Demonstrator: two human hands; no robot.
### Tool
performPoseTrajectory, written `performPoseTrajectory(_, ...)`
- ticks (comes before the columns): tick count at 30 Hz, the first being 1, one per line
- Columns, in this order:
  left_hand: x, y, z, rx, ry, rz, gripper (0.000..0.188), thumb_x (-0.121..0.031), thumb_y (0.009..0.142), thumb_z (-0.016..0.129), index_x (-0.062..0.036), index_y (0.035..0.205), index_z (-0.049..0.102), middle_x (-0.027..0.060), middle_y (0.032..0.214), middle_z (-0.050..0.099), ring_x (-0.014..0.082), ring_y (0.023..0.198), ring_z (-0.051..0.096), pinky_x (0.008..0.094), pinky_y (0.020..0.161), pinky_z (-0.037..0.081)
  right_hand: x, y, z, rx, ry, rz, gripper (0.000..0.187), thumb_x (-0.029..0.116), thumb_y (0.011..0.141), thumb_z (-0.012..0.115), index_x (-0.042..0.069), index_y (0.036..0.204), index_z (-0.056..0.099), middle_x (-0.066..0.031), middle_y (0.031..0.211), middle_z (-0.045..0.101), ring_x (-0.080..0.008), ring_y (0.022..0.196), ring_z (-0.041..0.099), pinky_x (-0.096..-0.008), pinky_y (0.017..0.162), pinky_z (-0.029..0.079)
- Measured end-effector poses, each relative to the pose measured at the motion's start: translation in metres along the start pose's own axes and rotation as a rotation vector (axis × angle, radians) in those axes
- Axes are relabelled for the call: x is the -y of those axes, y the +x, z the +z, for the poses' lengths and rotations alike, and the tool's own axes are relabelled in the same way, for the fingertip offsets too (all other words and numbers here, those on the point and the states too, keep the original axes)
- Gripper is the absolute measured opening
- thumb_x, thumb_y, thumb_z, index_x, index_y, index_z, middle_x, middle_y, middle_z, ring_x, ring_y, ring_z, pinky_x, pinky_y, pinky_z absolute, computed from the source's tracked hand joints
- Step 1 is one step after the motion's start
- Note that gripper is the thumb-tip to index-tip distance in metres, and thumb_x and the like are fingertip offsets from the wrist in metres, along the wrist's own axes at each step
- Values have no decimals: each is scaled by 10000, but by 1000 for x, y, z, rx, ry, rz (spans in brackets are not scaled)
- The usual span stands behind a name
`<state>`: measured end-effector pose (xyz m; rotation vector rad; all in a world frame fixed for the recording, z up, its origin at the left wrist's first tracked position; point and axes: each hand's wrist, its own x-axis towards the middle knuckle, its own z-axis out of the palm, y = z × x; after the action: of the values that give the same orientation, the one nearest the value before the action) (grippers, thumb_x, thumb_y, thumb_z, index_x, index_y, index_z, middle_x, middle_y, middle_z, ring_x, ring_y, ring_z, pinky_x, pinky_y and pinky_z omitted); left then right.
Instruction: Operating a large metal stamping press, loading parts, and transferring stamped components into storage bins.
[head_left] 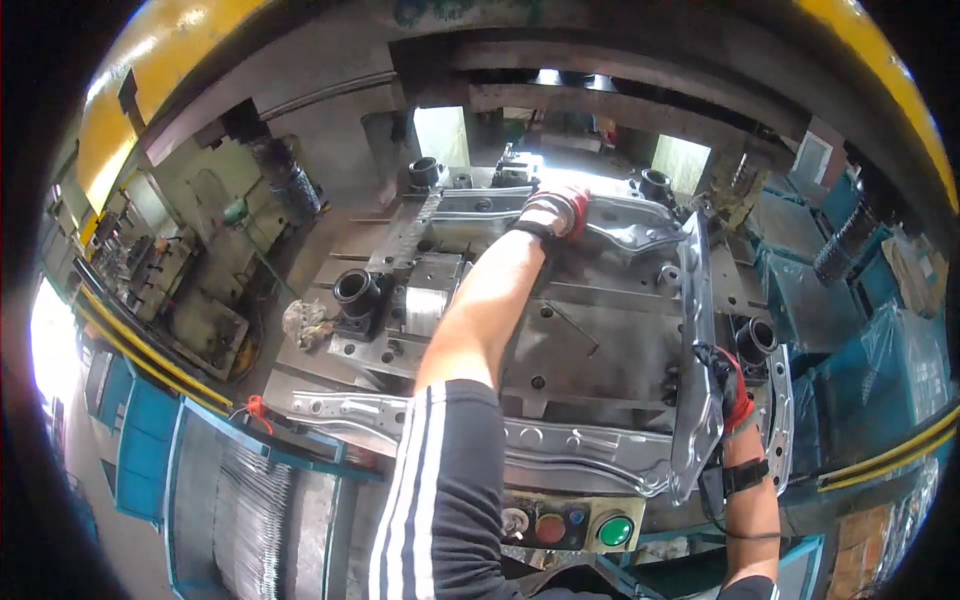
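Observation:
My left hand (572, 208), in a red glove, reaches to the far side of a large metal die (610, 335). It is at a stamped sheet-metal rail (635, 222) there; its fingers are hidden by the hand and glare. At the right, my right hand (728, 388), in a red and black glove, grips a long stamped metal rail (695, 300) by its outer edge, dark fingers wrapped over it. That rail runs from far to near along the die's right side. Another stamped rail (560, 445) lies along the near edge.
Round guide bushings (357, 292) rise at the die's corners. A thin rod (572, 328) lies mid-die. In front sits a control box with a green button (614, 531). A blue rack (180, 500) holds stacked metal sheets at near left. Blue bins (810, 300) stand right.

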<state>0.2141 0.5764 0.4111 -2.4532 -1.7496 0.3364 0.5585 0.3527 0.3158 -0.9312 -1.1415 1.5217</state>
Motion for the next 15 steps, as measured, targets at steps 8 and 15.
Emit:
performPoseTrajectory(8, -56, -198, -37, -474, 284, 40, 753, -149, 691, 612, -107, 1406, 380, 156, 1280, 497, 346, 1231, 434, 529, 974, 334, -14, 1, -49, 143, 33, -146, 423, 351, 941, 531, 50, 1235, 574, -59, 1106, 629, -161, 963, 604, -307, 864, 493)
performPoseTrajectory(15, -36, -399, 39, -477, 229, -60, 798, -117, 648, 646, -114, 1408, 406, 161, 1318, 455, 362, 1275, 372, 560, 1121, 219, -15, 3, -48, 228, 59, -165, 365, 240, 977, 462, 56, 1276, 560, -28, 1145, 612, -131, 1016, 565, -292, 910, 456)
